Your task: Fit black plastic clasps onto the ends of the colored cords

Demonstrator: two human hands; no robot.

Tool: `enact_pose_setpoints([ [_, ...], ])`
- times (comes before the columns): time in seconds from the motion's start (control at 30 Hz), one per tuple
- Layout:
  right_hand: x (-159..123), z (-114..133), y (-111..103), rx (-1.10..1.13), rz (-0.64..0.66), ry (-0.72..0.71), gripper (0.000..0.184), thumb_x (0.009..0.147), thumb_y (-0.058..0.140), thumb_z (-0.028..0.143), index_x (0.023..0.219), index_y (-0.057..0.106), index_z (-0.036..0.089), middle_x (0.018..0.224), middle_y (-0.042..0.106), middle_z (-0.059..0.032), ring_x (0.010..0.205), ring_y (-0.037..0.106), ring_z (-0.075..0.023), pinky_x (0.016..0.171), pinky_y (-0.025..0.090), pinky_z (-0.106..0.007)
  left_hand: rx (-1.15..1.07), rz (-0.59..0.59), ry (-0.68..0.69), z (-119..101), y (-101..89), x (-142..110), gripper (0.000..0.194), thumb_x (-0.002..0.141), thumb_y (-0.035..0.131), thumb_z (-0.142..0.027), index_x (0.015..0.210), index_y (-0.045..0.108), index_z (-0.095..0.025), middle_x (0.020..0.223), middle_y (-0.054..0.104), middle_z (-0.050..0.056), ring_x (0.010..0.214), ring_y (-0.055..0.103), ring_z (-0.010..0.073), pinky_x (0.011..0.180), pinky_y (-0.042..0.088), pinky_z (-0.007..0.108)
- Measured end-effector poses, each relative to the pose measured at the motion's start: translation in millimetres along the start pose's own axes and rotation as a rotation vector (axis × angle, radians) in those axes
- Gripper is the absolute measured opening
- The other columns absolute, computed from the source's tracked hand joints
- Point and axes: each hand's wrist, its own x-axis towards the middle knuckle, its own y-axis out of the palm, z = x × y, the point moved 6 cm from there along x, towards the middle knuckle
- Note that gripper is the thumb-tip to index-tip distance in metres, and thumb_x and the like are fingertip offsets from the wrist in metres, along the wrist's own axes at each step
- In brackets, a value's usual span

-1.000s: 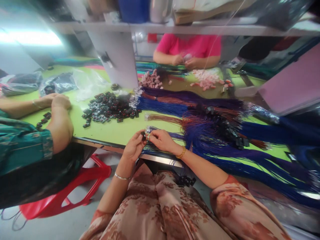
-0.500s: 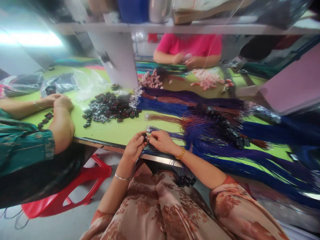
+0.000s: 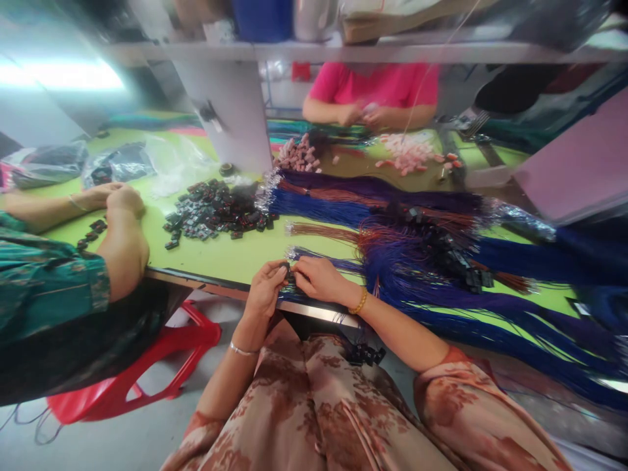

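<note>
Just over the table's front edge, my left hand [image 3: 265,288] is closed, with a small black plastic connector [image 3: 286,267] between thumb and fingertips. Close against it on the right, my right hand [image 3: 318,278] pinches a thin dark wire; its tip is mostly hidden by the fingers. Behind my hands lies a bundle of blue wires [image 3: 338,261] with bright metal ends. Brown wires [image 3: 324,231] lie just beyond it. A heap of loose black connectors [image 3: 216,210] is spread farther back on the left. Connectors joined to wires [image 3: 456,258] are piled on the right.
A co-worker's hands [image 3: 122,196] rest on the green table [image 3: 196,260] at left, near a red stool [image 3: 147,366]. Across from me, a person in a pink shirt [image 3: 375,88] works behind pink pieces [image 3: 409,154]. A shelf [image 3: 314,51] crosses above. Black connectors [image 3: 366,354] hang by my lap.
My right hand has turned slightly, its fingers now covering more of the gap beside the connector. My left hand still holds the connector. The whole view has shifted a little.
</note>
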Motion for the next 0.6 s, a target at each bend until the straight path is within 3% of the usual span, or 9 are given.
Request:
enact_pose_setpoints([
  [0.27, -1.5, -2.0, 4.1, -0.001, 0.085, 0.078, 0.023, 0.091, 0.043, 0.025, 0.085, 0.063, 0.014, 0.081, 0.064, -0.0077, 0.068, 0.052, -0.0152, 0.062, 0.032, -0.027, 0.089, -0.021, -0.002, 7.0, -3.7, -2.2, 0.036, 0.058, 0.083, -0.026, 0.088, 0.066, -0.014, 0.07, 0.067, 0.0, 0.056, 0.056, 0.0059, 0.056, 0.044, 0.018],
  [0.43, 5.9, -52.0, -14.1, -0.027, 0.07, 0.289, 0.02, 0.09, 0.048, 0.026, 0.09, 0.066, 0.016, 0.09, 0.066, -0.0083, 0.075, 0.055, -0.0163, 0.065, 0.033, -0.026, 0.061, -0.01, 0.0, 3.0, -17.2, 1.1, 0.039, 0.06, 0.082, -0.028, 0.092, 0.066, -0.013, 0.081, 0.07, 0.004, 0.064, 0.061, 0.0081, 0.059, 0.048, 0.019],
  [0.6, 4.7, -86.3, -7.0, -0.132, 0.158, 0.365, 0.013, 0.085, 0.053, 0.022, 0.084, 0.065, 0.016, 0.089, 0.066, -0.0096, 0.076, 0.056, -0.0184, 0.061, 0.03, -0.027, 0.045, -0.02, -0.015, 2.1, -22.4, 4.5, 0.038, 0.061, 0.081, -0.027, 0.093, 0.068, -0.013, 0.083, 0.071, 0.006, 0.067, 0.063, 0.0094, 0.06, 0.05, 0.019],
])
